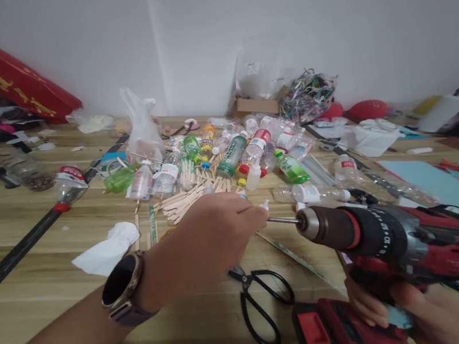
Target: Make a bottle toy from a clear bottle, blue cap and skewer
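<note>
My right hand point(429, 309) grips a red and black cordless drill point(380, 241) by its handle, with a pale blue scrap showing by the fingers. The thin metal drill bit point(283, 220) points left, its tip at the fingertips of my left hand point(216, 226). That hand is closed in a pinch, wearing a dark round watch point(121, 282); what it holds is hidden behind the fingers. A small white nozzle tip point(265, 205) shows just past them, and I cannot tell whether it is held. Black-handled scissors point(254, 302) lie below my left hand.
Wooden craft sticks point(182, 204) are heaped behind my left hand. Several plastic bottles point(257, 144) crowd the table's middle. White tissue point(109, 249) lies at left, near a black strip point(19, 252). Light blue sheets point(441, 185) are at right. A wall stands behind.
</note>
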Demonstrator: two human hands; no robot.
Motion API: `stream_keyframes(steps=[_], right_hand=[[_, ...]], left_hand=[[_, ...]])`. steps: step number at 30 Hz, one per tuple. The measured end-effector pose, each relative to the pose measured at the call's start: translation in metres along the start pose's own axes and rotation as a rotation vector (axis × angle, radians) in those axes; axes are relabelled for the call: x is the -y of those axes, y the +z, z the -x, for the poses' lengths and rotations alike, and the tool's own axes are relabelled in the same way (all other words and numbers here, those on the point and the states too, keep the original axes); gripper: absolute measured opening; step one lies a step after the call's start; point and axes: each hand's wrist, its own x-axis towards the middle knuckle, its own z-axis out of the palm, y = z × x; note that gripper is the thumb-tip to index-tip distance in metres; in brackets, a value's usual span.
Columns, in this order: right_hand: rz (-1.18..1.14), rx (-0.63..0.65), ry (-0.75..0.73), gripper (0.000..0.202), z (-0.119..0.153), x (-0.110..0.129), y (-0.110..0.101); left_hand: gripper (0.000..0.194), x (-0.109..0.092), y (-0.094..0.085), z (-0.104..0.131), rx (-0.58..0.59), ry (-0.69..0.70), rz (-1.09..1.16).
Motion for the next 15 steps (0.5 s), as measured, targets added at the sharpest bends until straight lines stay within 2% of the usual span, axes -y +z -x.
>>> stream_keyframes(steps=[4,6,10,15], right_hand=[[-0.22,-0.163,-0.002,0.062,-0.005,0.004,0.02],[-0.293,-0.128,-0.028,0.058,-0.008,0.0,0.019],[-0.377,0.026,-0.043,0.049,-0.008,-0.014,0.004],[-0.459,0.015,-0.027,0.057,-0.005,-0.018,-0.003]], left_hand=[[0.024,0.0,-0.002,-0.001,-0.058,0.018,-0.038],[0.026,0.0,-0.002,-0.002,-0.076,0.009,-0.01],[0.027,0.001,-0.003,-0.001,-0.07,-0.011,-0.016],[0.026,0.003,-0.007,0.005,-0.023,-0.022,-0.023]])
